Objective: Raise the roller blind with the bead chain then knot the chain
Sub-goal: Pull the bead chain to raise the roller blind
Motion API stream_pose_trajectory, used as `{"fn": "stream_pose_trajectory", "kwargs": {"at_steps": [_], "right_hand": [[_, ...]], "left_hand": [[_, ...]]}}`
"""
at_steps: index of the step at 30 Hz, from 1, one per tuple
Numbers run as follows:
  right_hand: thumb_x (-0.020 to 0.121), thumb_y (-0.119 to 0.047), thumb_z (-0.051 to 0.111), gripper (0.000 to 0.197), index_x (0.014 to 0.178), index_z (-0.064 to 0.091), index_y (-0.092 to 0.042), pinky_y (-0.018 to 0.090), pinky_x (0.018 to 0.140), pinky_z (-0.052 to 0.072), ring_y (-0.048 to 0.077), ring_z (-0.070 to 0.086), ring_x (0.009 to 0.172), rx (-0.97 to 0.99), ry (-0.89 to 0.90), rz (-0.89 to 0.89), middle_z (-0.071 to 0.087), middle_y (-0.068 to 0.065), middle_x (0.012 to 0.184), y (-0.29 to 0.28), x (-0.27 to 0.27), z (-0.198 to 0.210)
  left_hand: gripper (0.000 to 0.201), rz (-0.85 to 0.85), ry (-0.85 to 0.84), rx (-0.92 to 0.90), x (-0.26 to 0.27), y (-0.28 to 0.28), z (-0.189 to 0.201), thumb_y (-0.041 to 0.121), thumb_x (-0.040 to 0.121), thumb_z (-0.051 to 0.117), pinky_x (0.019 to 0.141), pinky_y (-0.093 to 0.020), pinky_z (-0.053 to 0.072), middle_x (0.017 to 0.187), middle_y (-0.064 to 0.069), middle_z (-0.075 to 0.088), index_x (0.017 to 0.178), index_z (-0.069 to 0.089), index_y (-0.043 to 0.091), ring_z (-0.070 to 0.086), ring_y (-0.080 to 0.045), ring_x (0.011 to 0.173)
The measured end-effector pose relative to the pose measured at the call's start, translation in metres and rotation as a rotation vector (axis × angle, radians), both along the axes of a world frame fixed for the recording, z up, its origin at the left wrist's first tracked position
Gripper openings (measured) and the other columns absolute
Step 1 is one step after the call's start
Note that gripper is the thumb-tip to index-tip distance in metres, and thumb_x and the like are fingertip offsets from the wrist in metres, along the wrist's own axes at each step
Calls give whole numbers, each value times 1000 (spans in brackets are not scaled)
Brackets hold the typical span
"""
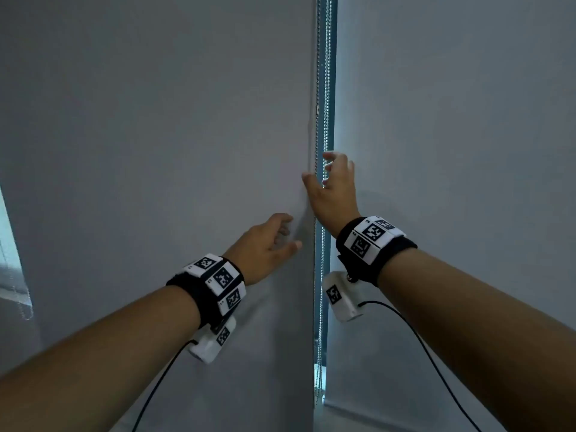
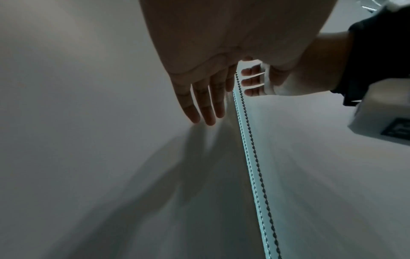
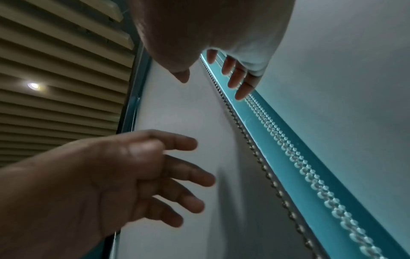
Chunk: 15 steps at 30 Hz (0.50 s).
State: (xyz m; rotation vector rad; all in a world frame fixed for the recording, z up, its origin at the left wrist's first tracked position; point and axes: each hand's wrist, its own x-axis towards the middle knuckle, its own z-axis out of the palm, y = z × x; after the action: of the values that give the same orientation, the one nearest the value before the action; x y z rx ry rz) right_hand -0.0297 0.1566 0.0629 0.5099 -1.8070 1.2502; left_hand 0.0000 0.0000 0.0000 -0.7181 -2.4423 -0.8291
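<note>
Two grey roller blinds hang side by side, the left blind (image 1: 156, 135) and the right blind (image 1: 452, 135). In the bright gap between them run a dark bead chain (image 1: 317, 88) and clear bead chains (image 1: 327, 88). My right hand (image 1: 318, 169) is raised at the gap, its fingers spread in front of the clear chains (image 3: 310, 175) and its thumb apart on the left blind's edge; it grips nothing. Lower down, my left hand (image 1: 288, 233) rests with straight fingers (image 2: 206, 108) on the left blind, just left of the dark chain (image 2: 255, 157).
The right blind's bottom edge (image 1: 374, 411) shows low in the head view. A strip of window (image 1: 12, 260) lies at the far left. Overhead is a slatted ceiling with a downlight (image 3: 34, 85). Black cables (image 1: 420, 338) trail from both wrist cameras.
</note>
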Motion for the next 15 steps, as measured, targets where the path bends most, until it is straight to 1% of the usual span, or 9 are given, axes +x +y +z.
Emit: {"fn": "stream_pose_trajectory", "kwargs": {"at_steps": [2, 3, 5, 7, 8, 10, 13, 14, 15], "right_hand": [[91, -27, 63, 50, 133, 43, -11, 32, 92, 47, 21, 55, 107, -27, -77, 36, 46, 7, 125, 0, -5, 2], [92, -29, 62, 50, 134, 42, -11, 29, 87, 46, 20, 56, 104, -25, -101, 42, 50, 8, 122, 1, -7, 2], [93, -30, 60, 48, 133, 43, -11, 27, 80, 42, 17, 56, 95, -37, -136, 60, 56, 3, 106, 2, -11, 0], [94, -29, 60, 44, 130, 46, -10, 25, 77, 39, 16, 56, 88, -50, -136, 51, 56, 0, 94, 4, -16, 1], [94, -29, 60, 40, 128, 48, -10, 24, 75, 39, 16, 56, 85, -48, -126, 35, 57, 1, 91, 5, -19, 2], [94, -27, 60, 32, 120, 55, -9, 20, 67, 38, 14, 56, 77, -32, -110, 11, 59, 0, 86, 5, -21, 2], [95, -23, 57, 19, 105, 63, -8, 8, 56, 37, 5, 54, 65, -35, -80, 2, 56, -7, 72, 4, -22, 1], [96, -22, 55, 16, 100, 64, -9, 9, 57, 39, 8, 55, 64, -44, -74, -6, 57, -7, 71, 3, -23, 1], [97, -23, 53, 16, 93, 63, -11, 15, 60, 43, 13, 58, 66, -64, -71, -3, 60, -3, 71, 2, -23, 1]], "left_hand": [[56, -2, -16, -11, -4, 6, -3, 46, 87, 56, 85, -23, 41, 124, 3, 56, 136, 35, 25, 55, -13, 106], [57, 2, -20, -29, -5, 7, -5, 44, 87, 56, 85, -22, 41, 125, 3, 56, 136, 35, 25, 54, -13, 107], [58, 0, -37, -52, -8, 11, -8, 42, 88, 57, 84, -20, 39, 127, 2, 55, 138, 33, 24, 53, -12, 108], [59, -2, -33, -49, -10, 12, -8, 39, 88, 57, 83, -18, 38, 129, 2, 54, 139, 32, 22, 52, -10, 108], [59, -3, -19, -48, -12, 12, -8, 39, 88, 57, 83, -17, 38, 129, 1, 53, 139, 32, 21, 51, -10, 107], [60, -6, -12, -49, -13, 12, -8, 39, 88, 57, 84, -18, 38, 130, 1, 54, 139, 33, 20, 52, -9, 106], [60, -7, -18, -37, -15, 12, -8, 38, 88, 58, 85, -18, 39, 128, 2, 54, 139, 33, 20, 53, -10, 107], [59, -9, -18, -33, -15, 12, -8, 38, 88, 58, 85, -18, 39, 127, 2, 54, 139, 34, 20, 53, -11, 107], [59, -10, -17, -28, -15, 12, -8, 39, 88, 58, 85, -19, 40, 127, 2, 54, 139, 34, 20, 54, -11, 107]]}}
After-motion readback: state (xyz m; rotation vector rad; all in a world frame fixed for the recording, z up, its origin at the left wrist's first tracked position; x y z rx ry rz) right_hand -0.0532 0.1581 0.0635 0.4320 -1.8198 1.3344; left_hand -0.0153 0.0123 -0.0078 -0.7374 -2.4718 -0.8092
